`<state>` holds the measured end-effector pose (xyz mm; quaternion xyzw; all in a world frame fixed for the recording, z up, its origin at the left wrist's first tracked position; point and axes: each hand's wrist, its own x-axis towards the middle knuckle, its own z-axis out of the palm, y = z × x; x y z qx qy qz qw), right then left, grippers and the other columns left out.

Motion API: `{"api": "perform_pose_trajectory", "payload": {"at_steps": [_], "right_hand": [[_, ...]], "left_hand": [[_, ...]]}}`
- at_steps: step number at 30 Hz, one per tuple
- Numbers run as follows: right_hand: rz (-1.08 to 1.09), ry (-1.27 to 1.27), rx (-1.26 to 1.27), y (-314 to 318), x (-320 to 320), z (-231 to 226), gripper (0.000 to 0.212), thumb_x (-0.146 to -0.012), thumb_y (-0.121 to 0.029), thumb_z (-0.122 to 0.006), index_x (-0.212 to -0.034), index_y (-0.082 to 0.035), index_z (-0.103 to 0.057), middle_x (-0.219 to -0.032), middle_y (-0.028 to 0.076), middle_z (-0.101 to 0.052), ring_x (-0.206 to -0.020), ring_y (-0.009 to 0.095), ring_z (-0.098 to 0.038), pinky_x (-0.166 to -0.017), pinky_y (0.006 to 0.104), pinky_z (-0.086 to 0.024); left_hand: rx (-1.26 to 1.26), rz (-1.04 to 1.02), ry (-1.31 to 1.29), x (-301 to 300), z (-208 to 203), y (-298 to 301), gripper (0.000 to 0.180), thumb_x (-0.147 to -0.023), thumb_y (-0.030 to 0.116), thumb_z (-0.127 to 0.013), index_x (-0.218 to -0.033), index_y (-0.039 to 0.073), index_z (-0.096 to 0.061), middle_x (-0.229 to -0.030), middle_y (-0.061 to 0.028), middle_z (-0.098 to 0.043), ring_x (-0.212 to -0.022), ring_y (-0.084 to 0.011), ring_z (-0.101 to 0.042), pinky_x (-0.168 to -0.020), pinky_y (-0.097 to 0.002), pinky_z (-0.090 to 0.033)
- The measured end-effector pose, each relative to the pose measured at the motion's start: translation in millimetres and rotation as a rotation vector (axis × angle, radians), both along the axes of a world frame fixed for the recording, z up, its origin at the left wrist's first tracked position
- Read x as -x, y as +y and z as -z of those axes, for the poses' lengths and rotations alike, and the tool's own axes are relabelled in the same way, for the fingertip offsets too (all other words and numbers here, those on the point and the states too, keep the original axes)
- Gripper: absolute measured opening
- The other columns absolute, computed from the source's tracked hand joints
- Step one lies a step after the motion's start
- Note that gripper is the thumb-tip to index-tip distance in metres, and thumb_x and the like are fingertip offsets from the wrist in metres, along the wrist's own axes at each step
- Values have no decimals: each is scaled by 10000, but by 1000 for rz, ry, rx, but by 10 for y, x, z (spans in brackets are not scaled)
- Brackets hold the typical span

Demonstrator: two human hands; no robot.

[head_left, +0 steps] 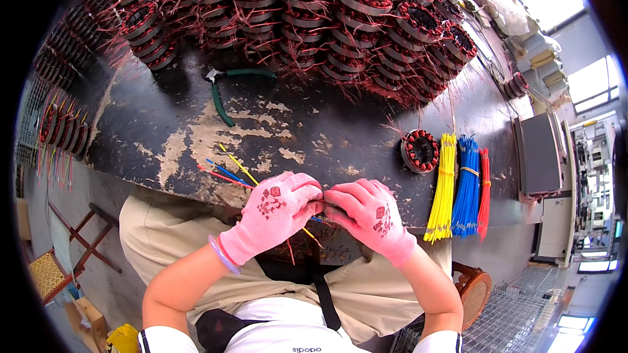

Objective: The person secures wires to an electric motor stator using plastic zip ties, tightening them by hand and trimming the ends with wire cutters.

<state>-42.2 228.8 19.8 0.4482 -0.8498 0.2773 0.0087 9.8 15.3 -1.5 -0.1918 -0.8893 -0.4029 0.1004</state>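
Note:
Both my hands wear pink gloves with a dark print and meet fingertip to fingertip over my lap, at the bench's near edge. My left hand (271, 204) is closed around a yellow wire (237, 162), a blue wire (221, 168) and a red wire (226, 177). Their upper ends stick out past the bench edge, and other ends hang below the fingers. The fingers of my right hand (371, 214) are pinched together against the left fingertips; what they grip is hidden. A single wound motor stator (419, 151) with red windings lies on the bench beyond my right hand.
Tied bundles of yellow wires (443, 186), blue wires (466, 186) and red wires (484, 193) lie at the right. Green-handled cutting pliers (221, 95) rest on the worn black bench (301, 121). Tall stacks of stators (314, 23) with loose leads fill the back.

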Motion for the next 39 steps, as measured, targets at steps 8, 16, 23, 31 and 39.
{"api": "perform_pose_trajectory", "payload": {"at_steps": [8, 16, 23, 31, 39], "right_hand": [[369, -1006, 174, -52, 29, 37, 149, -886, -164, -713, -965, -41, -682, -864, 66, -694, -742, 132, -637, -673, 263, -495], [157, 151, -19, -48, -152, 129, 228, -840, -183, -744, -1035, -71, -703, -897, 44, -696, -751, 220, -655, -683, 364, -524], [290, -1488, 214, 49, -16, 23, 179, -947, -163, -662, -1040, -9, -671, -846, 13, -653, -759, 102, -604, -646, 252, -467], [49, -147, 23, 10, -42, 91, 147, -878, -202, -708, -951, -79, -678, -870, 86, -672, -795, 293, -654, -708, 385, -517], [277, -215, 58, -37, -171, -28, 164, -868, -234, -730, -921, -86, -682, -806, 58, -658, -711, 248, -633, -674, 359, -513]], "left_hand": [[-29, 35, 37, -2, 32, 1, 147, -785, 78, -743, -916, 75, -675, -965, -58, -675, -826, -283, -644, -730, -392, -529], [-32, 21, 17, -8, 6, 2, 129, -798, 78, -726, -918, 73, -680, -965, -64, -677, -825, -292, -642, -731, -405, -531], [-30, 40, 36, -16, 30, 0, 132, -783, 34, -691, -906, 71, -661, -970, -55, -674, -826, -286, -641, -731, -395, -533], [-24, 61, 35, 7, 28, 0, 138, -779, 43, -705, -907, 72, -662, -977, -50, -677, -826, -284, -644, -731, -392, -535], [-1, 69, 12, -11, 51, -7, 135, -804, 112, -732, -922, 105, -669, -991, -33, -654, -881, -269, -643, -764, -391, -528]]}}
